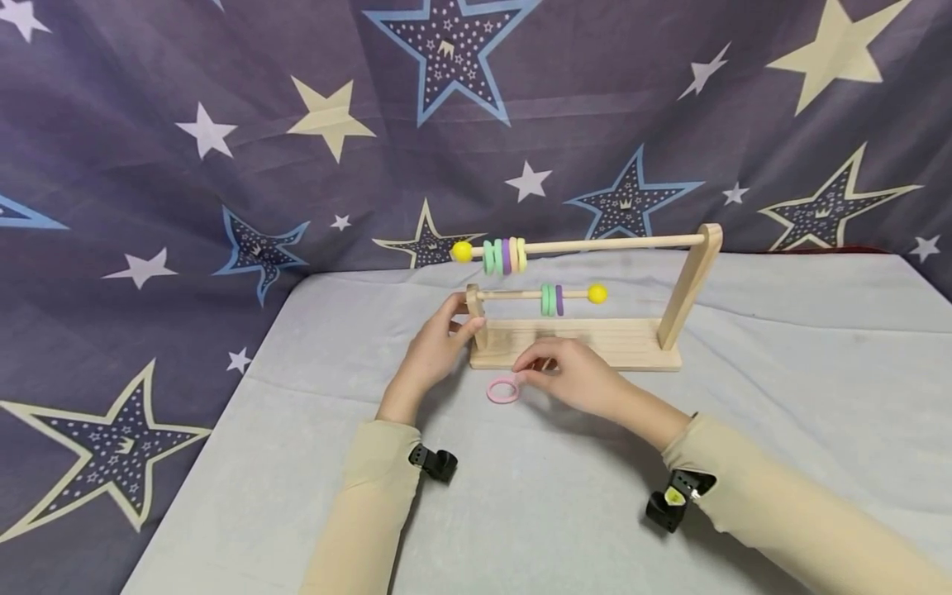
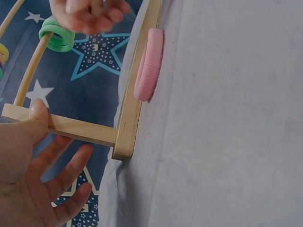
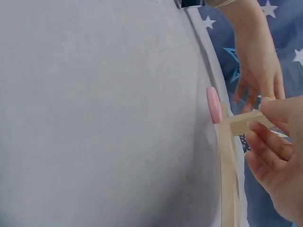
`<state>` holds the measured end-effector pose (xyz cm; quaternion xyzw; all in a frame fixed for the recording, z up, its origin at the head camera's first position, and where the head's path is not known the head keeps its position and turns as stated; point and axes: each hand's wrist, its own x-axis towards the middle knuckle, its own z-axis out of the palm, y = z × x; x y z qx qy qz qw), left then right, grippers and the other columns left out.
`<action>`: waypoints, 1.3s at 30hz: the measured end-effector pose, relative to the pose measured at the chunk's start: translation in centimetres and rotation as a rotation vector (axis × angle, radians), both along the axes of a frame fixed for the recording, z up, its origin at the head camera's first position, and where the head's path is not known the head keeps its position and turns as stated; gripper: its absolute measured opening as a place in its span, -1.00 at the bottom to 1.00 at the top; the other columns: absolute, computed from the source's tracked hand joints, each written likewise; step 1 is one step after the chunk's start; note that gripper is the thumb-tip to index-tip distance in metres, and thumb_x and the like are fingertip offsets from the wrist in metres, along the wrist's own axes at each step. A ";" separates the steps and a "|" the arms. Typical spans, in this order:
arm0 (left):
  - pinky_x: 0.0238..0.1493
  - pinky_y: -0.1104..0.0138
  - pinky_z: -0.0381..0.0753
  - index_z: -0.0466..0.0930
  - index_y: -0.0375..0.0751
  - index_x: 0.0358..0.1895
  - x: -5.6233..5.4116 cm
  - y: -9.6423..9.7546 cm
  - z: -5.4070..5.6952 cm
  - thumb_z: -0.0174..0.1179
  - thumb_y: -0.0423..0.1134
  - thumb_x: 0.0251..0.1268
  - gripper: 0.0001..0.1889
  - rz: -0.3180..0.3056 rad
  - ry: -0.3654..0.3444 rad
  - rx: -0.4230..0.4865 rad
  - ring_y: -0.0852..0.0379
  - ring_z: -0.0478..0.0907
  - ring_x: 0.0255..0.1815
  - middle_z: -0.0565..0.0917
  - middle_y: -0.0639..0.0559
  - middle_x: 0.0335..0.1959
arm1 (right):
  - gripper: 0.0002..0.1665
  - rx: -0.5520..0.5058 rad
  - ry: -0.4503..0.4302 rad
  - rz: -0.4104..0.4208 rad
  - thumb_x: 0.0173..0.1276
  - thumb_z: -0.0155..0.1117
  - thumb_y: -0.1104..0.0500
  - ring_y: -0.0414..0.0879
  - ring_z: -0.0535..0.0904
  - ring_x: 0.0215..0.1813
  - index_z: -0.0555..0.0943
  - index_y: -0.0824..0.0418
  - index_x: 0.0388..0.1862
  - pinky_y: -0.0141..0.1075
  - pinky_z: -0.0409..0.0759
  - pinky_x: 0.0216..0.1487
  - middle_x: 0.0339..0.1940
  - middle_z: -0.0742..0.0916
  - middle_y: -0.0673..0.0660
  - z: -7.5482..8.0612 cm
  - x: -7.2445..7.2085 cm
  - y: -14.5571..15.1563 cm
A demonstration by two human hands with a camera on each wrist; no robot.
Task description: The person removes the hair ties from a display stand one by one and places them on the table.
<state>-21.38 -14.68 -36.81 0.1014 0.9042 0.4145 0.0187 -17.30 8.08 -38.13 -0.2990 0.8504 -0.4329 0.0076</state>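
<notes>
A wooden rack with two bars stands on the cloth-covered table. My left hand holds its short left post between thumb and index finger, the other fingers spread loosely. A pink ring, like a fabric hair tie, lies on the cloth by the base's front edge. My right hand hovers over the base beside that ring, thumb and fingers bent; in the right wrist view a gap shows between them. Green and purple rings hang on the lower bar, which ends in a yellow ball.
On the upper bar hang several green, purple, peach and yellow rings near a yellow end ball. A tall post rises at the right of the base. Behind the table hangs a dark star-patterned curtain.
</notes>
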 end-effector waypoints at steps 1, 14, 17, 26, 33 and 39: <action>0.08 -0.01 0.50 0.36 0.02 0.36 0.0 0.0 0.0 0.06 0.03 0.50 -0.54 0.001 -0.001 -0.002 -0.09 0.53 0.09 0.51 -0.08 0.26 | -0.87 -0.022 -0.009 -0.021 0.29 0.41 0.27 -0.17 0.60 -0.25 0.75 0.21 -0.17 -0.27 0.61 -0.18 -0.30 0.73 -0.06 0.1 0.1 0.2; 0.06 0.00 0.51 0.35 0.05 0.35 -0.1 0.0 0.0 0.05 0.04 0.50 -0.55 0.002 -0.001 -0.017 -0.08 0.53 0.08 0.51 -0.07 0.26 | -0.75 -0.233 -0.116 -0.325 0.37 0.37 0.15 -0.11 0.66 -0.21 0.74 0.26 -0.06 -0.37 0.59 -0.14 -0.18 0.78 0.11 0.3 0.3 2.9; 0.06 0.00 0.51 0.35 0.05 0.35 -0.1 0.0 0.0 0.05 0.04 0.50 -0.55 0.004 -0.002 -0.023 -0.08 0.53 0.09 0.51 -0.07 0.26 | -0.74 -0.273 -0.106 -0.404 0.37 0.38 0.12 -0.14 0.64 -0.23 0.74 0.25 -0.06 -0.42 0.57 -0.17 -0.20 0.78 0.13 0.4 0.4 3.2; 0.06 -0.01 0.50 0.35 0.06 0.35 -0.1 0.0 0.0 0.06 0.02 0.51 -0.57 0.005 -0.008 -0.023 -0.09 0.53 0.09 0.50 -0.07 0.26 | -0.66 -0.450 -0.163 -0.523 0.35 0.40 0.13 -0.06 0.69 -0.34 0.71 0.31 0.01 -0.41 0.61 -0.36 -0.20 0.77 0.25 0.2 0.0 3.3; 0.05 -0.01 0.50 0.36 0.06 0.34 -0.1 -0.1 0.0 0.06 0.03 0.50 -0.57 0.007 -0.005 -0.025 -0.08 0.53 0.08 0.51 -0.06 0.26 | -0.66 -0.491 -0.219 -0.543 0.35 0.38 0.17 0.06 0.71 -0.31 0.70 0.32 0.04 -0.30 0.66 -0.32 -0.17 0.78 0.20 0.1 -0.4 2.4; 0.05 0.00 0.51 0.35 0.04 0.35 -0.2 -0.1 -0.2 0.06 0.03 0.50 -0.55 0.001 0.004 -0.023 -0.08 0.54 0.07 0.51 -0.07 0.26 | -0.67 -0.491 -0.218 -0.552 0.36 0.38 0.18 -0.01 0.68 -0.35 0.70 0.33 0.03 -0.34 0.64 -0.35 -0.22 0.78 0.19 0.0 -0.8 1.8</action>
